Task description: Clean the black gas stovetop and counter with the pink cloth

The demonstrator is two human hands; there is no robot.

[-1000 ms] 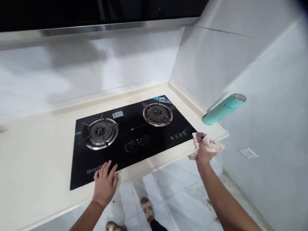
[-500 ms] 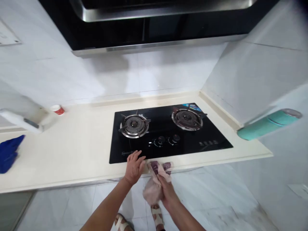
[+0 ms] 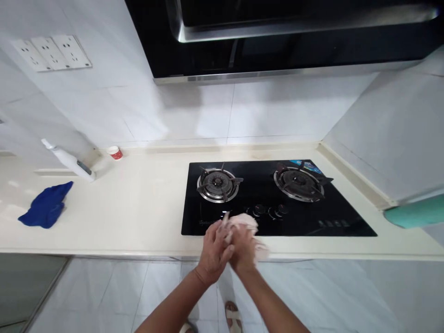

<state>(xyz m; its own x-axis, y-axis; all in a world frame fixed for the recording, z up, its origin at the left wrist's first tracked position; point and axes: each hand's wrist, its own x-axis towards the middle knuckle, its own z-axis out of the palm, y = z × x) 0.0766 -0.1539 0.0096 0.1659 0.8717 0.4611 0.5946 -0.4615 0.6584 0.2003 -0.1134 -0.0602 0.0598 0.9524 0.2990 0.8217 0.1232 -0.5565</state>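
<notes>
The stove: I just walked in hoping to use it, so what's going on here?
A person's right hand holds a crumpled pink cloth at the front edge of the stove. The left hand is close up against the cloth; blur hides exactly how its fingers sit. On the counter, left of the stove, are a blue cloth and a red-and-white cup.

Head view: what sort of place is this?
Most likely a kitchen: a black two-burner stove set in a pale counter, with what looks like a range hood on the wall above.
</notes>
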